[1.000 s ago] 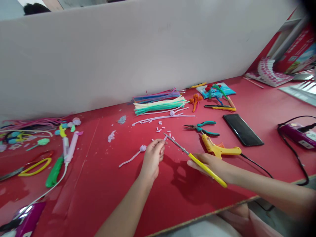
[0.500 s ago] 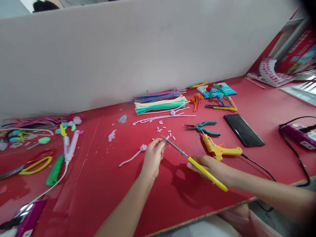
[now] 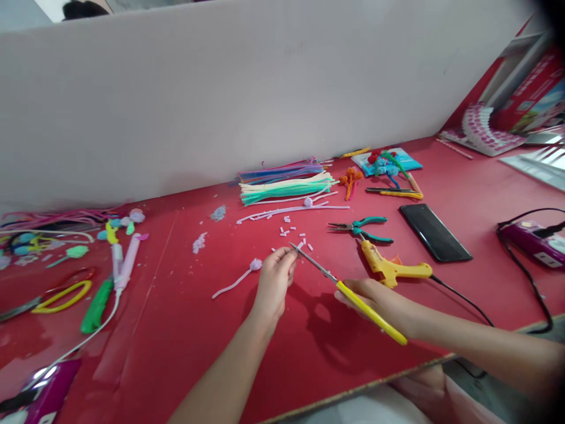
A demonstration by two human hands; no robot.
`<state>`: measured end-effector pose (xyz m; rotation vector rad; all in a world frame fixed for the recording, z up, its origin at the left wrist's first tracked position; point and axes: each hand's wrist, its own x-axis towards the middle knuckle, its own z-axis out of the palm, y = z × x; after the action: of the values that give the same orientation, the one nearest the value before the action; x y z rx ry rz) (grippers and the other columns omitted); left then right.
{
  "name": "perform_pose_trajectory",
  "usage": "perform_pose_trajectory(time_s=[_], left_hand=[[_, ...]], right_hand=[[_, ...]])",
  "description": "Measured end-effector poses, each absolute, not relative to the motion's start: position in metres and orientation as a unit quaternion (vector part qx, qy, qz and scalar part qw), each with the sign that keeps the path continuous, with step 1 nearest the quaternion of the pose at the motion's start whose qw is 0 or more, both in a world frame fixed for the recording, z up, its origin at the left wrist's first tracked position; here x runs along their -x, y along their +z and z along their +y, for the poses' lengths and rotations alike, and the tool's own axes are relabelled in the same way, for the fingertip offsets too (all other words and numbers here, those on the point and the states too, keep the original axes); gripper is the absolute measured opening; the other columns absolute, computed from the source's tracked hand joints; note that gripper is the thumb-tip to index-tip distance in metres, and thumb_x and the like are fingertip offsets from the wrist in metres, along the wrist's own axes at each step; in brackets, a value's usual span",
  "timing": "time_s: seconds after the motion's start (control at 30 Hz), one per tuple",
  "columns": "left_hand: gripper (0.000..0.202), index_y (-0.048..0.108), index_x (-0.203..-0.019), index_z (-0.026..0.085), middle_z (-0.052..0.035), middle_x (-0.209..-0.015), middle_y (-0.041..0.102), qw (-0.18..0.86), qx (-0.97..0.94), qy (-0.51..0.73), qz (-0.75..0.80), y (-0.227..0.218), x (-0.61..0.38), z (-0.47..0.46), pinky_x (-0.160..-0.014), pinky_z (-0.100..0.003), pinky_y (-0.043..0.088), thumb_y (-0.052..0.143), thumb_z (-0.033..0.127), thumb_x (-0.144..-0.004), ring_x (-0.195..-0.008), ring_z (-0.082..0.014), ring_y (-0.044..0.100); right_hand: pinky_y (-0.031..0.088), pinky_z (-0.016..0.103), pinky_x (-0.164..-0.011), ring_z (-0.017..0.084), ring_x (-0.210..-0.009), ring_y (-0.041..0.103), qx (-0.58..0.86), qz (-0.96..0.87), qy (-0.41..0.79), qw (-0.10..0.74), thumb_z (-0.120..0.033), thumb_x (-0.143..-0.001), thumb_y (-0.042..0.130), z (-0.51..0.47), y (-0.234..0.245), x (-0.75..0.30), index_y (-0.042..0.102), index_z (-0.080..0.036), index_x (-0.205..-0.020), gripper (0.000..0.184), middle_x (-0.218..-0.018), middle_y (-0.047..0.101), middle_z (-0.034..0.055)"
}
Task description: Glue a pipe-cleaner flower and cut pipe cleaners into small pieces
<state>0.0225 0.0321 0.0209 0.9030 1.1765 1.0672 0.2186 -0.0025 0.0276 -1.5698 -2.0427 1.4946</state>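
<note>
White partition point(image 3: 220, 106) across the back, red tabletop point(image 3: 145, 353) in front of it. Far left: pinkish stems point(image 3: 57, 217) near the partition, small fuzzy flowers point(image 3: 77, 252) on the near side of them. Below, a pair of scissors with yellow and red handles point(image 3: 62, 298), lying flat. Next, a green-handled tool point(image 3: 96, 309) and a pink-and-white device point(image 3: 128, 265), its white cord point(image 3: 99, 333) running down to a purple power block point(image 3: 55, 386) at the near left.

Moving right: clumps of fluff, one grey-blue point(image 3: 218, 213), one lilac point(image 3: 199, 242). Puffy-headed lilac stem point(image 3: 233, 285) on the table, head just beside the left hand point(image 3: 274, 282). Left thumb and forefinger pressed together, pinching what seems to be a lilac strip point(image 3: 299, 247); fingers and blade hide most of it. Strip sits at the tip of the yellow-handled scissors point(image 3: 373, 314). Cut lilac bits point(image 3: 286, 219) scattered just beyond; past them, long lilac stems point(image 3: 300, 208) and a green-and-cream bundle point(image 3: 286, 191).

Right hand point(image 3: 382, 297) holds those scissors, fingers curled at the handles, blades pointing to the left fingertips. Beyond it, teal-handled pliers point(image 3: 356, 228), yellow glue gun point(image 3: 388, 270), black phone point(image 3: 435, 232). Far right: another purple block point(image 3: 532, 240), black cable point(image 3: 525, 272) beside it.
</note>
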Motion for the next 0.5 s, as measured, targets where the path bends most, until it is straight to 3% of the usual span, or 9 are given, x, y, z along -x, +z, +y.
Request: perform_pose_trajectory(time_s=[0.2,0.37,0.5], left_hand=[[0.018,0.043,-0.060,0.016,0.0076,-0.047,0.029,0.627,-0.371,0.455,0.512,0.011,-0.025,0.034,-0.037,-0.018,0.010,0.051,0.029,-0.070,-0.037,-0.0026,0.019],[0.025,0.039,-0.055,0.016,0.0088,-0.043,0.025,0.645,-0.350,0.428,0.528,0.001,-0.029,0.038,-0.036,-0.018,0.008,0.054,0.032,-0.067,-0.034,-0.0020,0.016],[0.025,0.041,-0.059,0.016,0.0077,-0.047,0.031,0.659,-0.351,0.422,0.513,-0.001,-0.029,0.036,-0.035,-0.017,0.008,0.054,0.035,-0.067,-0.034,-0.0015,0.018]], right_hand=[[0.026,0.021,-0.044,0.007,-0.047,0.029,0.554,-0.634,0.534,0.072,-0.051,-0.073,0.042,-0.004,0.033,-0.212,0.039,-0.018,-0.058,0.036,-0.052,0.034,-0.0050],[0.025,0.021,-0.038,0.008,-0.041,0.034,0.616,-0.548,0.563,0.045,-0.056,-0.070,0.041,-0.005,0.025,-0.207,0.035,-0.019,-0.053,0.041,-0.045,0.036,-0.0036],[0.025,0.021,-0.037,0.008,-0.038,0.036,0.618,-0.556,0.554,0.042,-0.057,-0.070,0.040,0.000,0.014,-0.212,0.040,-0.019,-0.056,0.040,-0.044,0.037,-0.0035]])
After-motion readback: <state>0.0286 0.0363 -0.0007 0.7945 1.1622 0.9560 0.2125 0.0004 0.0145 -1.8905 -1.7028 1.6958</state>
